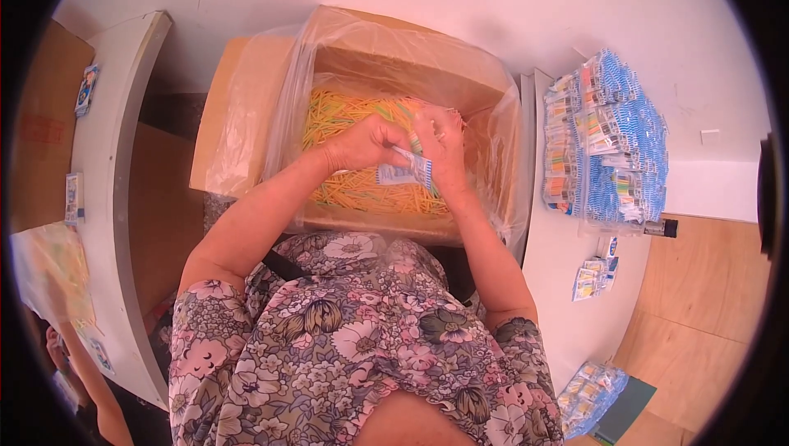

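Over the open carton, my left hand [367, 142] is closed, its thumb and fingertips pinching the upper edge of a small blue-and-white packet [401, 173]. My right hand [441, 143] is close beside it, fingers bent together and pointing away from me. The packet's right end meets the lower part of that hand. What the right fingertips grip is hidden. Beneath both hands lies a loose heap of thin yellow, orange and green sticks [341, 121] in the cardboard carton [411, 39], which has a clear plastic liner [283, 92].
At right, many blue-striped packets [616, 134] are stacked on a white table [563, 281], with a few loose packets [593, 277] nearer me. A bag of packets [590, 397] lies lower right. Another white table [107, 199] stands left, with another person's hand [57, 347] beyond it.
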The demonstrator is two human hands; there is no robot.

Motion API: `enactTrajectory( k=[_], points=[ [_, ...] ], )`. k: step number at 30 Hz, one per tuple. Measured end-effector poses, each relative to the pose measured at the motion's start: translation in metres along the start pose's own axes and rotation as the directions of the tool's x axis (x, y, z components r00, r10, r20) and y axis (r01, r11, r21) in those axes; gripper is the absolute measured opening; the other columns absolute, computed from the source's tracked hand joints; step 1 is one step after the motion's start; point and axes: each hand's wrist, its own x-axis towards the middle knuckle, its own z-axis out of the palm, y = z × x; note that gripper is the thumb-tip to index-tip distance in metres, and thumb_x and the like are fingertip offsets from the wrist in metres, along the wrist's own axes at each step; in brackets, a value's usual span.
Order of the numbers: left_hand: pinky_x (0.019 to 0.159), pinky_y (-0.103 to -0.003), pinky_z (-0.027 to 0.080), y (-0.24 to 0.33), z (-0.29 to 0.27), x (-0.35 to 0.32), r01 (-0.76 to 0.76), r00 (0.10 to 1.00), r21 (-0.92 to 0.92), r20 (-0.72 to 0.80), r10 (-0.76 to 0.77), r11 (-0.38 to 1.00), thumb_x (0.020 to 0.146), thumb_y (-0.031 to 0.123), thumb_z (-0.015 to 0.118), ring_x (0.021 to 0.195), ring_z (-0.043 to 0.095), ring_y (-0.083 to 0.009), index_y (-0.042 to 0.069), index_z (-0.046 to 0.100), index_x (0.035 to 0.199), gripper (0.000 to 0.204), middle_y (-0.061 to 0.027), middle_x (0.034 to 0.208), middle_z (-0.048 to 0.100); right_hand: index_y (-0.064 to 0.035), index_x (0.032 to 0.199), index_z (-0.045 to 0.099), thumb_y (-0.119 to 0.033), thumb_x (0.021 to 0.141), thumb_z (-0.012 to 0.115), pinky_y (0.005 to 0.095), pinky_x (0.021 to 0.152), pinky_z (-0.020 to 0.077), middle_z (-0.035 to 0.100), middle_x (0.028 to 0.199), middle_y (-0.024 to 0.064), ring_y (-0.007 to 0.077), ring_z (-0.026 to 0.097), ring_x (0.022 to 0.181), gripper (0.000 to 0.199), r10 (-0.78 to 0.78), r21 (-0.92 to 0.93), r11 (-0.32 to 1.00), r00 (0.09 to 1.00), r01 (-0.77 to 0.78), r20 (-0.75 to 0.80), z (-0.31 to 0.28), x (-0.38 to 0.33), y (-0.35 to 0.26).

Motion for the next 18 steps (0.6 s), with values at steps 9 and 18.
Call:
enactTrajectory(
  k=[9, 18],
  points=[
    [0.066, -0.024, 0.047, -0.006, 0.002, 0.006, 0.073, 0.989, -0.080, 0.136, -0.062, 0.994, 0.076, 0.003, 0.068, 0.070, 0.057, -0.0062, 0.000, 0.068, 0.086, 0.011, -0.0003, 0.075, 0.065, -0.0032, 0.068, 0.053, -0.013, 0.081, 0.062, 0.0271, 0.047, 0.0374, 0.049, 0.055, -0.0012, 0.0055, 0.045, 0.052, 0.019, 0.077, 0.024, 0.997, 0.992, -0.075, -0.104, -0.014, 0.007, 0.026],
    [0.060, -0.027, 0.043, -0.013, 0.004, 0.003, 0.025, 1.000, 0.166, -0.006, -0.025, 0.986, 0.069, 0.006, 0.072, 0.064, 0.053, -0.0095, 0.001, 0.066, 0.078, 0.012, -0.0040, 0.070, 0.060, -0.0031, 0.064, 0.048, -0.021, 0.082, 0.060, 0.0320, 0.049, 0.0399, 0.048, 0.055, 0.0054, 0.0107, 0.046, 0.055, 0.028, 0.149, 0.062, 0.987, 0.987, -0.146, -0.054, -0.001, -0.007, 0.032]
  ],
)
